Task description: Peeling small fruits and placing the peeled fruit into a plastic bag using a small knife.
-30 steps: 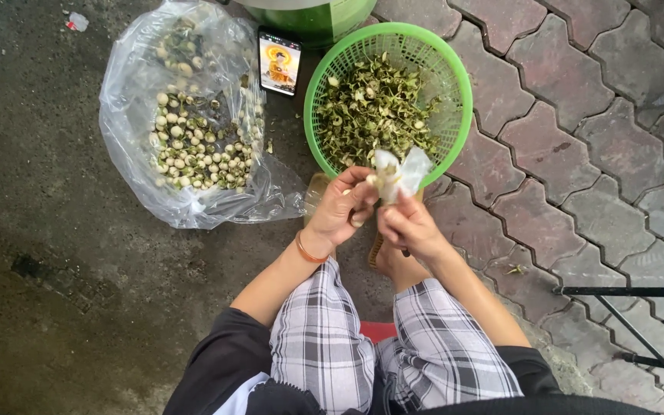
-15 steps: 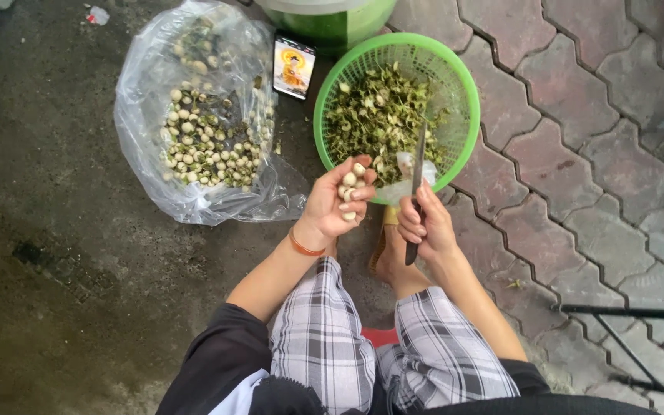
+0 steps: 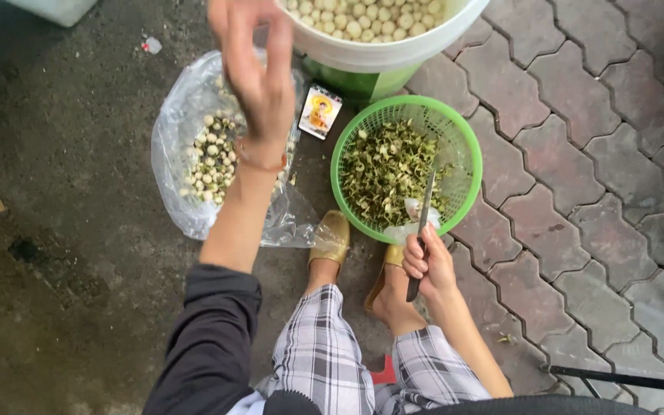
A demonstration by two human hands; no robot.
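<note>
Green basket [image 3: 466, 146]; white bucket [image 3: 393, 52]; plaid grey-white trousers [image 3: 324, 353].

Clear plastic bag [image 3: 194, 177] spread open on dark concrete floor [image 3: 63, 253], holding small pale round seeds, some with green husk. Small printed card [image 3: 320, 112] with yellow-orange picture lies between bag and bucket base. Reddish interlocking paving bricks [image 3: 593, 154] cover the right side. Thin black metal rod [image 3: 624, 378] at lower right, possibly a stand leg. Small litter scrap [image 3: 151, 45] near top left.
</note>
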